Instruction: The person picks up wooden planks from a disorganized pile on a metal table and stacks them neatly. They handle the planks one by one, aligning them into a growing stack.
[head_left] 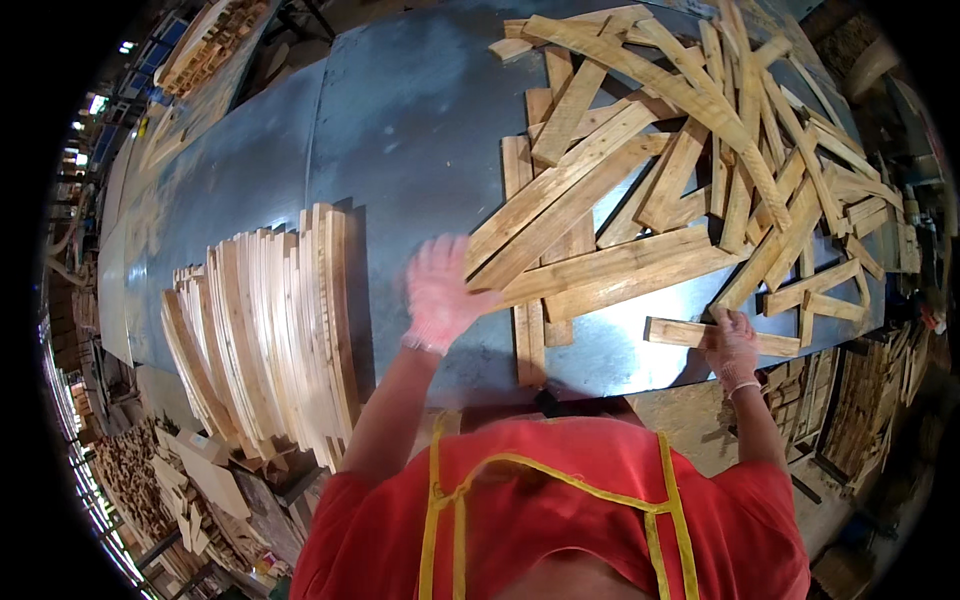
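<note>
My left hand (440,290), in a thin see-through glove, is spread with its thumb out against the near-left ends of several long wooden boards (560,225). It is slightly blurred, and its fingers are not wrapped around any board. At the table's front edge on the right, my gloved right hand (733,352) grips a short wooden slat (680,333) that lies roughly crosswise. Beyond both hands spreads a loose, crisscrossed heap of wooden slats (700,100). Two narrow pieces (528,340) point toward me beneath the long boards.
A row of pale slats (270,330) stands close together on the left, its near ends over the edge of the metal table (400,130). Wood scraps (140,480) are piled low at the left. More stacked wood (870,400) lies below the right edge.
</note>
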